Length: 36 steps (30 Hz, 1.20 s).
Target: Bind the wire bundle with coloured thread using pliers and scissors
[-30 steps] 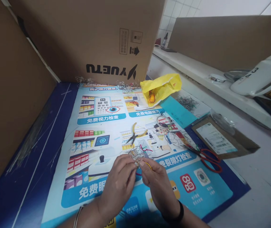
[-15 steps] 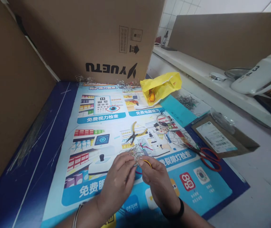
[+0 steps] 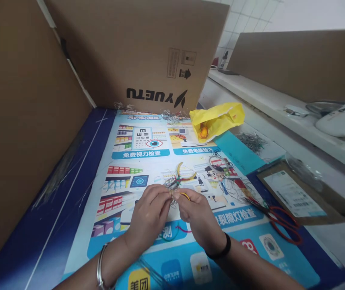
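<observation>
My left hand (image 3: 149,211) and my right hand (image 3: 199,215) meet at the fingertips, both closed in a pinch on a tangled bundle of thin wire (image 3: 172,184). Green and red strands stick out of its far side, and loose ends hang below the fingers. A yellow loop (image 3: 184,195) shows at my right index finger; I cannot tell whether it is wire or a ring. Just beyond the bundle lie pliers with yellow handles (image 3: 192,175), their jaws largely hidden behind the wire. My fingers cover the exact point of grip.
A printed poster (image 3: 78,245) covers the table. Scissors with red handles (image 3: 285,225) lie at right beside a cardboard packet (image 3: 326,201). Farther back are a yellow bag (image 3: 223,121) and a wire heap (image 3: 251,143). Cardboard walls (image 3: 130,48) stand behind and at left.
The view has shifted, so the scene sits lower and farther right. The wire bundle has turned in my fingers; its coloured strands now point away, over the pliers. Both hands keep their pinch.
</observation>
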Tool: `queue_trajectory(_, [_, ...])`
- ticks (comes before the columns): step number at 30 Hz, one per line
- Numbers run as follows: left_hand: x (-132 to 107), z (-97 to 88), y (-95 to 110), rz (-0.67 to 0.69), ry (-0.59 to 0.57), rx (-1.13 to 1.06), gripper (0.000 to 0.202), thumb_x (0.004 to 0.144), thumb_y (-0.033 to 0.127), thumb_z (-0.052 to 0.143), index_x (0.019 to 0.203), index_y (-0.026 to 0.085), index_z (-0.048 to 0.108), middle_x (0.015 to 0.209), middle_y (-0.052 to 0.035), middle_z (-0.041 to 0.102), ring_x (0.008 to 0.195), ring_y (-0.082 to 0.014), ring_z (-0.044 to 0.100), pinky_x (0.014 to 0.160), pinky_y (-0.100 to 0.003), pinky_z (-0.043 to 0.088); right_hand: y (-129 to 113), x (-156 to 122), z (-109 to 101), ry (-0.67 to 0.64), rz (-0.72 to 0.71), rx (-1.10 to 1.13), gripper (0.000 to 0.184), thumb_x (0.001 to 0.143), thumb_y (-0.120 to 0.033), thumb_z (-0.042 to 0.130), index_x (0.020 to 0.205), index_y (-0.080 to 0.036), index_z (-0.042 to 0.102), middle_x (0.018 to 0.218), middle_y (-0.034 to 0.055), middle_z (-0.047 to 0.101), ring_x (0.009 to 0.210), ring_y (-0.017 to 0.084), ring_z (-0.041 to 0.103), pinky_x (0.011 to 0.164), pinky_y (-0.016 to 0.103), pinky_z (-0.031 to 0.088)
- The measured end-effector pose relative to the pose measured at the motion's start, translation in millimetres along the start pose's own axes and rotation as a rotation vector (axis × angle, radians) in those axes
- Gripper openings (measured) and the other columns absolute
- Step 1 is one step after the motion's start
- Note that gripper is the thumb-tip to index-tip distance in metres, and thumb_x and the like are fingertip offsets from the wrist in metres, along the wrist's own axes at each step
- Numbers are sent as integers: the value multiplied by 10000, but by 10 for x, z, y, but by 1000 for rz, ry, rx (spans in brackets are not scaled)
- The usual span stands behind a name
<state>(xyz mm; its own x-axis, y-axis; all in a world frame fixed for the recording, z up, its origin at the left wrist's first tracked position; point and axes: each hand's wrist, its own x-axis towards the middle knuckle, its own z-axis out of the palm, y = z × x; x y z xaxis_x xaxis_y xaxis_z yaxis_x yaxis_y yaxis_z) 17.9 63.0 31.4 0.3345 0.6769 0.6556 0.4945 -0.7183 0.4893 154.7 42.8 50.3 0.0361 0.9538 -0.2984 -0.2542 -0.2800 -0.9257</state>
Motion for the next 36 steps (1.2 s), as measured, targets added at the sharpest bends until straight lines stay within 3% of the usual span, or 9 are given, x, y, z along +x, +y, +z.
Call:
queue_trajectory(6, [162, 26, -213, 4, 49, 154, 109, 831, 96, 520, 872, 173, 585, 855, -64, 624, 887, -210, 576, 793, -378, 507, -69, 331, 44, -146, 3, 36, 248, 760, -375, 639, 721, -143, 560, 431, -112, 272, 403, 37, 163, 396, 210, 102])
queue_trajectory(14, [270, 158, -457, 90, 95, 396, 129, 827, 66, 491, 877, 167, 555, 825, -65, 664, 880, -217, 616, 791, -380, 485, -125, 717, 8, -181, -72, -66, 257, 741, -393, 655, 767, -140, 619, 467, -96, 297, 437, 48, 201, 416, 203, 150])
queue_trajectory(23, [263, 174, -506, 132, 58, 415, 142, 834, 52, 492, 843, 186, 539, 802, -24, 682, 867, -193, 619, 864, -410, 411, -32, 771, -38, -254, -86, -132, 304, 775, -438, 612, 680, -152, 571, 475, -81, 301, 455, 61, 225, 435, 217, 164])
queue_trajectory(31, [253, 135, -560, 203, 48, 447, 145, 830, 56, 505, 840, 189, 563, 855, -31, 697, 888, -207, 618, 847, -414, 418, -29, 789, 40, -238, -29, -56, 300, 713, -422, 662, 681, -139, 566, 452, -89, 324, 442, 50, 235, 427, 206, 150])
queue_trajectory(36, [233, 173, -558, 164, 56, 397, 159, 815, 40, 509, 878, 174, 566, 875, -50, 693, 922, -227, 597, 834, -414, 439, -1, 814, 54, -215, -29, -38, 287, 711, -397, 668, 663, -145, 539, 464, -87, 344, 448, 47, 246, 427, 201, 153])
